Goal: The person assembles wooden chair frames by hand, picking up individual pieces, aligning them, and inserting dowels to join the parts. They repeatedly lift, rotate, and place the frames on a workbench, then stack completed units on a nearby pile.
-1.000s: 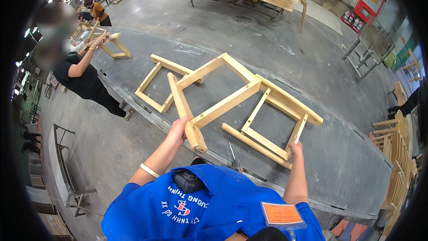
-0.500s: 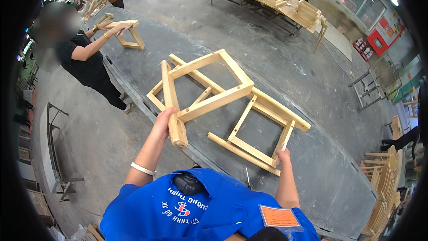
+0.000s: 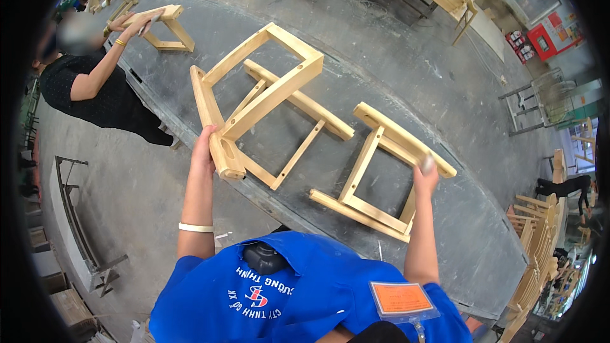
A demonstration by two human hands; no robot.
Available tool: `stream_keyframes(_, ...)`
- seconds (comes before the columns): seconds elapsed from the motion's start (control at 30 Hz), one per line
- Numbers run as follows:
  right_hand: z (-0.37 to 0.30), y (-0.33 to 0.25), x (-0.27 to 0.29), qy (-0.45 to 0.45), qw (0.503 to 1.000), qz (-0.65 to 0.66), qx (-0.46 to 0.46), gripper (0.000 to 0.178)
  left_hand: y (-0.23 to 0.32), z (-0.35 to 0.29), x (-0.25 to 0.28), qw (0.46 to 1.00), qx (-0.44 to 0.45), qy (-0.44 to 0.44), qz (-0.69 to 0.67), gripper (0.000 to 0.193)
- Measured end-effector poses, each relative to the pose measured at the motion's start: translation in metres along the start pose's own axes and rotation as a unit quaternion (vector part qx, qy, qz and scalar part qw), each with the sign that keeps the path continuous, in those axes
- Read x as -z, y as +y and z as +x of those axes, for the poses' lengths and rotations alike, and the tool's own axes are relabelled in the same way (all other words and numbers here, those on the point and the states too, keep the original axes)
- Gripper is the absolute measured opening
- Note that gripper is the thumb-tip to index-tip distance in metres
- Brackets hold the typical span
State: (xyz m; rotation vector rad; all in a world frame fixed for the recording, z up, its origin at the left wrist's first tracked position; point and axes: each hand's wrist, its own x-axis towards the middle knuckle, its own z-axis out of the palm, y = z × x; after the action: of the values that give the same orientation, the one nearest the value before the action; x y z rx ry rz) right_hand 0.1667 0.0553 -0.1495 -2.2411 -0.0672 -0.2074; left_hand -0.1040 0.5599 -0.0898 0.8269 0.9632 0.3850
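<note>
My left hand point(image 3: 203, 149) is wrapped round the thick leg of a pale wooden frame point(image 3: 279, 92), which it holds tilted above the grey table. A second wooden frame point(image 3: 298, 100) lies partly hidden behind it. To the right a third wooden frame point(image 3: 359, 168) rests on the table, with round dowel holes in its rails. My right hand point(image 3: 426, 181) is closed at this frame's right side, by the end of its long top rail. A small greyish-white thing shows at its fingertips, too blurred to name.
The long grey table point(image 3: 394, 82) runs from far left to near right. At its left side a co-worker point(image 3: 95, 82) in black handles another wooden frame point(image 3: 168, 28). Stacked wooden parts point(image 3: 540, 241) stand at the right; a metal rack point(image 3: 537, 101) is farther back.
My left hand has brought its frame left and up, uncovering more of the frame behind. The right hand has moved up along the third frame's side toward the top rail. The view has shifted.
</note>
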Motion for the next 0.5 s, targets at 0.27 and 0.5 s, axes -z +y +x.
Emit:
stream_keyframes(0.27, 0.023, -0.146, -0.246, -0.359, 0.904, -0.154, 0.174, 0.033, 0.012, -0.025, 0.047, 0.999, 0.021, 0.046, 0.002, 0.048)
stream_keyframes(0.5, 0.016, -0.157, -0.289, -0.377, 0.868, -0.283, 0.157, 0.029, 0.016, -0.012, 0.081, 0.996, 0.035, 0.079, 0.005, 0.05)
